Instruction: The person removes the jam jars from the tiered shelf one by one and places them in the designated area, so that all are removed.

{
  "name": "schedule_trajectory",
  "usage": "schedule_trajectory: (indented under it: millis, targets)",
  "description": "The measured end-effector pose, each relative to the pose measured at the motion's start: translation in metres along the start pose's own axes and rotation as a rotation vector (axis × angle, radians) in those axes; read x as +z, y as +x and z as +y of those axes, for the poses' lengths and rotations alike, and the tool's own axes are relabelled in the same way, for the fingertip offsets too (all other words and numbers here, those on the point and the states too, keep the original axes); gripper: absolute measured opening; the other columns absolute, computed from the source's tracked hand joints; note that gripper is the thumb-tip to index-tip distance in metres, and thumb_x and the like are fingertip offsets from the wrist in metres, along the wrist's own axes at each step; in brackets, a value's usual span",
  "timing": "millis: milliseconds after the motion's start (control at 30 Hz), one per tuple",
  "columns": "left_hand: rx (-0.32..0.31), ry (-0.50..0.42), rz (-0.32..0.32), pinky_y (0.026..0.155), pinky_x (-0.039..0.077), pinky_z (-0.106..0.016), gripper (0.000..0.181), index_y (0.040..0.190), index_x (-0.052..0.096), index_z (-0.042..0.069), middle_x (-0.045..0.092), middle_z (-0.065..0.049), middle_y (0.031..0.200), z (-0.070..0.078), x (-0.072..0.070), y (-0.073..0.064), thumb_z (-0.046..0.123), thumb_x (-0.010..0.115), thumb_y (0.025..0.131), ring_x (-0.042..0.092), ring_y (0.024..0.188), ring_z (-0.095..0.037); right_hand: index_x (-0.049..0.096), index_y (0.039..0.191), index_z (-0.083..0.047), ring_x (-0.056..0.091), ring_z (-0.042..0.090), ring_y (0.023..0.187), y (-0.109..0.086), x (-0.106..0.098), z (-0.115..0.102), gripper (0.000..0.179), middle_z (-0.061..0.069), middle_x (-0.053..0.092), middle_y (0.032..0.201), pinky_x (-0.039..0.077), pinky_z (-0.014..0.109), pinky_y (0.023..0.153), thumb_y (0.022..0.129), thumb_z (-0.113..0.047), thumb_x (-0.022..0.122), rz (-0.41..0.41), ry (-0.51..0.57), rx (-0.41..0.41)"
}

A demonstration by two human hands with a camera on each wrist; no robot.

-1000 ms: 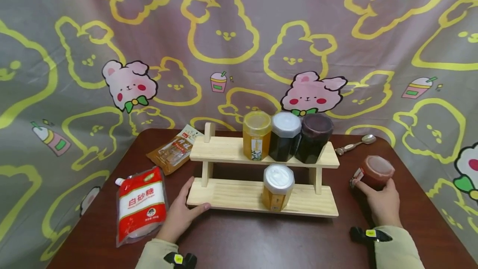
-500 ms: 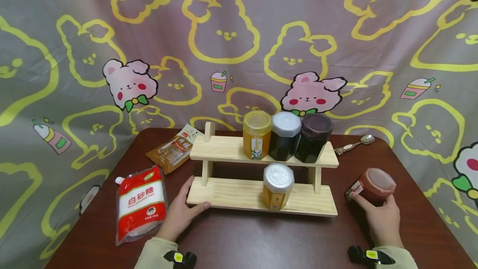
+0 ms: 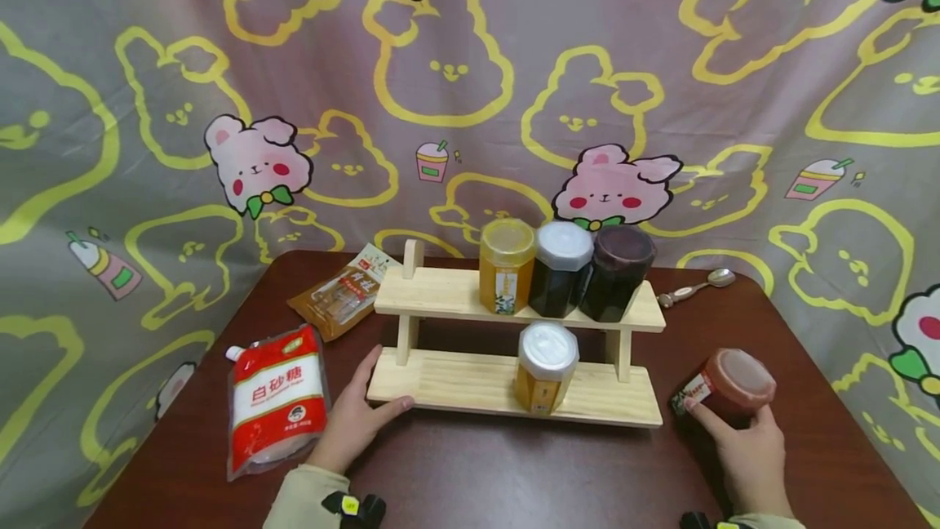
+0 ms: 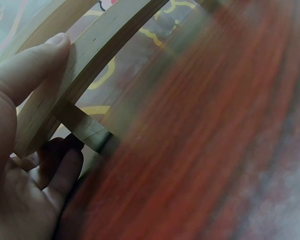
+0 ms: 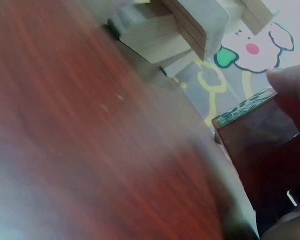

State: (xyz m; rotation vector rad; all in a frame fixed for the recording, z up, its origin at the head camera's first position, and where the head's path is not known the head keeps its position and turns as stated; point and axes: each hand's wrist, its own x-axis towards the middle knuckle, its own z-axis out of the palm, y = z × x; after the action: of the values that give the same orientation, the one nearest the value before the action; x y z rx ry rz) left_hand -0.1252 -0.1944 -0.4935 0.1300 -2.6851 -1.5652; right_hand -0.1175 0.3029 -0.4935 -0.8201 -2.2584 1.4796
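In the head view my left hand (image 3: 360,424) grips the left end of a two-tier wooden rack (image 3: 448,386). Its thumb lies on the lower board's front edge, and the left wrist view shows the other fingers (image 4: 65,170) under the board. At the right my right hand (image 3: 749,451) holds a red-brown jar (image 3: 723,390) with a pale lid, tilted with its label to the left. Three jars stand on the upper board: a yellow jar (image 3: 507,268), a dark jar with a white lid (image 3: 560,272) and a dark purple jar (image 3: 617,276). A honey-coloured jar (image 3: 546,374) stands on the lower board.
Left of the rack lie a red and white sugar pouch (image 3: 279,402) and a brown spice packet (image 3: 343,292). A metal spoon (image 3: 693,288) lies at the back right of the brown table (image 3: 485,480). A patterned cloth (image 3: 470,47) hangs behind.
My right hand has brought the red-brown jar nearer to me and slightly to the left, turning its label more into sight. My left hand stays on the rack.
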Motion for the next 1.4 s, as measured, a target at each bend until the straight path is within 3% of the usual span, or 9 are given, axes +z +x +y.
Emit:
schedule_trajectory:
  millis: [167,300,467,733,900,1000,1133,1400]
  targets:
    - [-0.001,-0.002,0.001,0.114,0.03,-0.058,0.108,0.159,0.026,0.012,0.039,-0.019,0.156,-0.002,0.0,0.0,0.041,0.088,0.076,0.036,0.143,-0.037,0.053,0.135,-0.01,0.05,0.007,0.102,-0.016,0.004,-0.002,0.071,-0.008,0.059,0.11,0.037,0.012,0.082,0.077,-0.025,0.09,-0.006,0.058,-0.032]
    - [0.013,0.004,0.0,0.114,0.031,-0.058,0.109,0.159,0.025,0.011,0.039,-0.019,0.156,-0.002,0.0,0.001,0.041,0.088,0.076,0.036,0.143,-0.037,0.057,0.126,-0.014,0.052,0.003,0.097,-0.025,0.008,-0.005,0.061,-0.018,0.059,0.101,0.038,0.01,0.077,0.076,-0.018,0.091,-0.028,0.121,-0.074]
    - [0.011,0.003,0.0,0.113,0.031,-0.058,0.108,0.159,0.025,0.011,0.039,-0.02,0.156,-0.002,0.0,0.0,0.041,0.088,0.076,0.036,0.143,-0.037,0.057,0.124,-0.016,0.052,0.004,0.096,-0.028,0.011,-0.006,0.058,-0.017,0.059,0.099,0.038,0.011,0.077,0.076,-0.016,0.09,-0.012,0.143,-0.077]
    - [0.016,0.001,0.004,0.113,0.031,-0.058,0.107,0.159,0.026,0.011,0.039,-0.02,0.156,-0.002,0.0,-0.001,0.04,0.088,0.076,0.036,0.143,-0.038,0.057,0.125,-0.02,0.051,0.005,0.099,-0.029,0.01,-0.009,0.061,-0.016,0.059,0.101,0.038,0.008,0.078,0.074,-0.012,0.091,0.025,0.286,-0.015]
    - [-0.001,0.012,-0.001,0.114,0.03,-0.058,0.108,0.159,0.025,0.012,0.038,-0.02,0.156,0.0,0.0,0.001,0.041,0.088,0.076,0.035,0.143,-0.038,0.06,0.118,-0.021,0.057,0.003,0.092,-0.028,0.01,-0.012,0.054,-0.016,0.065,0.094,0.043,0.01,0.077,0.075,-0.001,0.087,0.021,0.429,-0.024]
    - [-0.013,0.015,-0.007,0.114,0.03,-0.058,0.108,0.159,0.025,0.013,0.038,-0.019,0.157,0.002,0.0,0.0,0.041,0.088,0.076,0.035,0.144,-0.037,0.061,0.119,-0.017,0.06,0.004,0.092,-0.027,0.011,-0.012,0.054,-0.011,0.068,0.098,0.046,0.01,0.077,0.076,0.009,0.082,0.012,0.556,-0.034]
    - [-0.008,0.01,-0.008,0.114,0.03,-0.058,0.108,0.159,0.025,0.012,0.038,-0.019,0.156,0.003,0.0,0.0,0.04,0.088,0.077,0.035,0.143,-0.037,0.061,0.12,-0.015,0.06,0.005,0.095,-0.027,0.011,-0.012,0.053,-0.009,0.069,0.102,0.048,0.011,0.078,0.079,0.014,0.076,-0.006,0.643,-0.036]
    - [0.001,0.002,0.0,0.114,0.03,-0.058,0.109,0.159,0.025,0.011,0.039,-0.019,0.156,-0.002,0.001,0.002,0.041,0.088,0.076,0.036,0.143,-0.037,0.057,0.122,-0.021,0.059,0.001,0.095,-0.028,0.012,-0.013,0.053,-0.014,0.067,0.101,0.045,0.01,0.081,0.083,0.008,0.076,-0.059,0.545,-0.034]
